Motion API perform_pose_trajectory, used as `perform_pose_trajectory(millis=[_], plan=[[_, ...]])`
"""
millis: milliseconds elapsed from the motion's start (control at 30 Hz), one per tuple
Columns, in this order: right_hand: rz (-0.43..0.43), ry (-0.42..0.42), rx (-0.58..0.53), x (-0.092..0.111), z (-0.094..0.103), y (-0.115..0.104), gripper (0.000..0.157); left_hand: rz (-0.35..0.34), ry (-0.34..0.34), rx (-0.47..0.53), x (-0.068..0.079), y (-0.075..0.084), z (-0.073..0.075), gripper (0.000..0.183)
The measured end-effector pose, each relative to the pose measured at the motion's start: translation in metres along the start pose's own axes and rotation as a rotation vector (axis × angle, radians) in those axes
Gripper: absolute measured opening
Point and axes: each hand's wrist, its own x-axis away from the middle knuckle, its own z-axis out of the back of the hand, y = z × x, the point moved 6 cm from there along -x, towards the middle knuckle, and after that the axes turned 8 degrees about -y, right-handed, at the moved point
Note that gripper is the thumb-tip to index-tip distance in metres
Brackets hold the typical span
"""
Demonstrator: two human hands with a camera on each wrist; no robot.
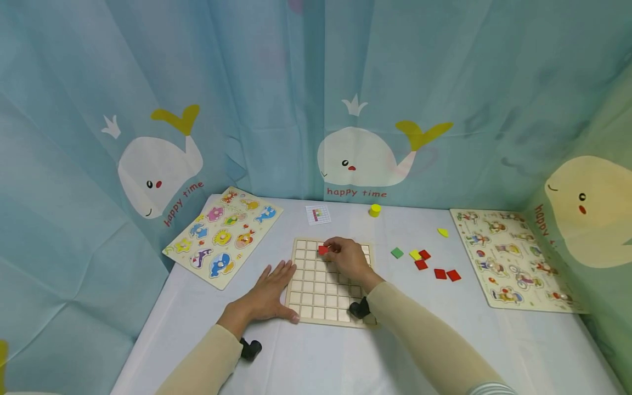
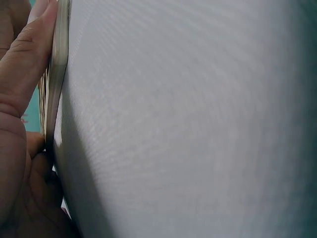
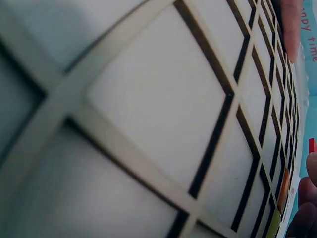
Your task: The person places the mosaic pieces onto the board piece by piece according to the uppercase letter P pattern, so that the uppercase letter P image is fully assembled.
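A wooden grid board (image 1: 307, 300) with many square cells lies on the white table. My right hand (image 1: 349, 260) pinches a red square tile (image 1: 323, 250) over the upper middle of the board; whether the tile touches the board I cannot tell. In the right wrist view the edge of that red tile (image 3: 311, 145) shows at the fingertips. Below it, an orange-red piece (image 3: 284, 191) and a yellow-green piece (image 3: 273, 224) sit in the grid. My left hand (image 1: 269, 293) rests spread along the board's left edge, its thumb at the lower left corner.
Right of the board lie several red tiles (image 1: 440, 274), a green tile (image 1: 397, 253) and a yellow tile (image 1: 415, 254). Behind stand a patterned card (image 1: 318, 214), a yellow cylinder (image 1: 375, 210) and a yellow piece (image 1: 443, 232). Picture puzzles flank them, left (image 1: 232, 237) and right (image 1: 501, 282).
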Motion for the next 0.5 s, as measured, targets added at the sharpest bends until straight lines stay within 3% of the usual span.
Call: perform_pose_trajectory(millis=[500], plan=[[0.038, -0.005, 0.1, -0.0031, -0.0068, 0.0003, 0.023, 0.001, -0.001, 0.004, -0.0008, -0.0007, 0.0, 0.134]])
